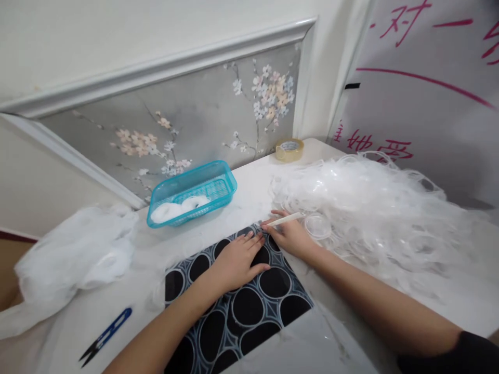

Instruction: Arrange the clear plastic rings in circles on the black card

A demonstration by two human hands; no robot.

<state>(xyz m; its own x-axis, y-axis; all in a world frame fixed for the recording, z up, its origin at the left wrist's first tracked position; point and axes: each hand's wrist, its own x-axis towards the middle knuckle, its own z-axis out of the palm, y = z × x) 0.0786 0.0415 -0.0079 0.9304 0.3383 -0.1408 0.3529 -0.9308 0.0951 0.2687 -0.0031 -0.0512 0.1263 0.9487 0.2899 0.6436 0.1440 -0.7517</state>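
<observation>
My left hand [236, 262] lies flat, fingers stretched out, on a dark mat [249, 311] patterned with black ovals and clear rings. My right hand [289, 235] rests at the mat's far right corner, its fingers closed round a thin white stick-like tool [286, 219]. Just right of that hand lies a clear plastic ring [317, 226] at the edge of a big heap of clear plastic rings [374, 208].
A turquoise basket [194, 193] holding white pieces stands at the back near the flowered wall panel. A tape roll [289, 149] sits at the back. White plastic bags [74, 254] lie at the left. Blue thread snips [105, 336] lie near the front left.
</observation>
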